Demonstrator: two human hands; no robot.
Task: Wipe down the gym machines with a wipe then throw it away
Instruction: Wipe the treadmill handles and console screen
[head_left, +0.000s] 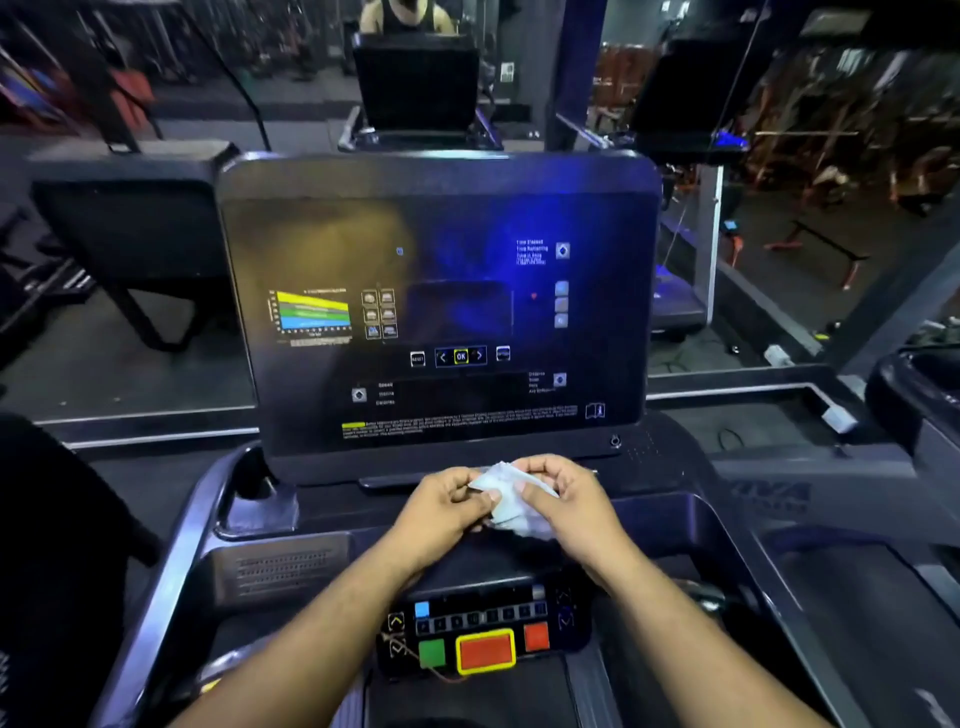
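Both the left hand (441, 506) and the right hand (569, 501) pinch a crumpled white wipe (511, 501) between them, just near of the treadmill console screen (436, 306).

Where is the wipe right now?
In the head view the wipe sits near the middle, pinched between the left hand and the right hand, just below the treadmill screen and above the button panel.

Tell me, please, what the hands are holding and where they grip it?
Both hands hold a crumpled white wipe: the left hand pinches its left edge, the right hand grips its upper right side.
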